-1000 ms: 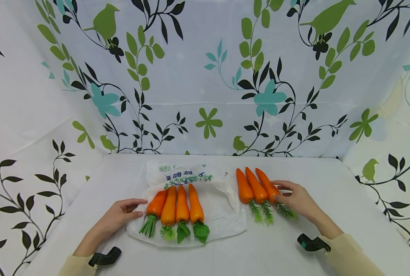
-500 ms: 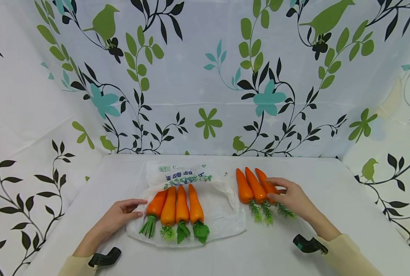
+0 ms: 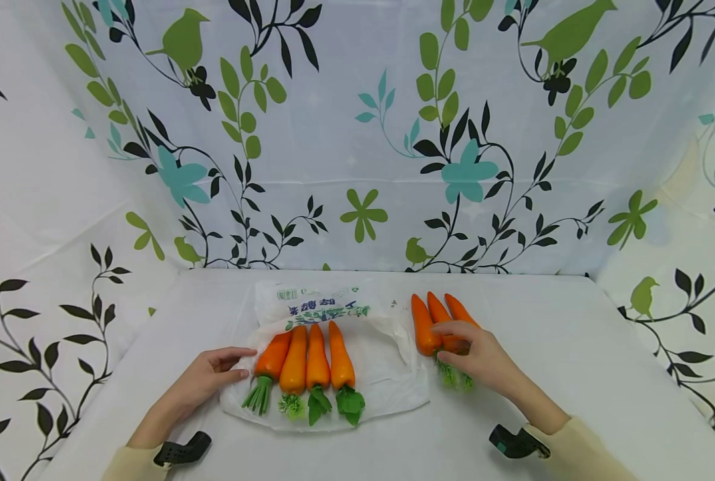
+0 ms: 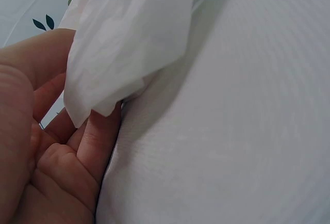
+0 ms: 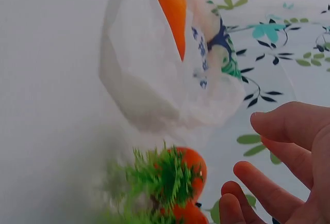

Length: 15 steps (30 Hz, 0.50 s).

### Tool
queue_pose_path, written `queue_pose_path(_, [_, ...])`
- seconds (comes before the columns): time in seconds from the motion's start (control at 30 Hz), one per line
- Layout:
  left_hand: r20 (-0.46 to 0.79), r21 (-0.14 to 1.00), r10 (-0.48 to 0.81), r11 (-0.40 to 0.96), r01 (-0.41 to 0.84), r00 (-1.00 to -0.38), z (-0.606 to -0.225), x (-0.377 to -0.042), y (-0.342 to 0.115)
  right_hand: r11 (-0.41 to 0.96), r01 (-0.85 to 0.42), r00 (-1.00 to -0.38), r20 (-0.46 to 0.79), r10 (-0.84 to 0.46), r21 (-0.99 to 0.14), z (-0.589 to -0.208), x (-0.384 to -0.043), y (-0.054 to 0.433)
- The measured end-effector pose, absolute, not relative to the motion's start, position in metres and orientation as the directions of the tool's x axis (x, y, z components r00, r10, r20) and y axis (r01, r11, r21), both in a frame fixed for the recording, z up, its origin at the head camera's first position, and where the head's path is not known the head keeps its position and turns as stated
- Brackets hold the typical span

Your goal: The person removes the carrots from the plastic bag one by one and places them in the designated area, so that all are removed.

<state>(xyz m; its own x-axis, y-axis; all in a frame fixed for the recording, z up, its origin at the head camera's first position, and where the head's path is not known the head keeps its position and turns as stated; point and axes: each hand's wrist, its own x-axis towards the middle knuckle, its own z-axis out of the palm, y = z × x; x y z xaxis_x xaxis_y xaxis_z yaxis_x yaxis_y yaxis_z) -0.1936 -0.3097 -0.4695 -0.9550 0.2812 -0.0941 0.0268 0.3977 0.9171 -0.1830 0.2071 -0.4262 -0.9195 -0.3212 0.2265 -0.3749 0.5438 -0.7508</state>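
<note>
In the head view my left hand (image 3: 216,374) rests at the left edge of a white plastic bag (image 3: 387,374), thumb and forefinger apart. The left wrist view shows a flap of the bag (image 4: 131,48) hiding its fingertips. On the bag lie several orange toy carrots (image 3: 318,364) with green tops. To the right, my right hand (image 3: 480,354) hovers over 3 more toy carrots (image 3: 423,327), covering parts of two. Its fingers (image 5: 265,188) are spread with nothing between them in the right wrist view, where feathery carrot greens (image 5: 165,175) show beside them.
A white-covered table (image 3: 393,447) lies under everything. Behind it hangs a curtain (image 3: 309,133) printed with leaves and birds. Blue and green print (image 3: 327,310) marks the far part of the bag. A black wrist camera (image 3: 516,442) sits on the right wrist.
My right hand has moved left across the three carrots, from the rightmost one toward the middle and left ones. The left hand and the carrots stay where they were.
</note>
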Motion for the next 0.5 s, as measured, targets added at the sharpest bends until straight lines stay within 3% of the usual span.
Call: queue_pose_path(0.5, [-0.091, 0.921, 0.293, 0.388, 0.032, -0.952, -0.469, -0.194, -0.309, 0.45, -0.449, -0.859, 0.236, -0.454, -0.772, -0.435, -0.178, 0.154])
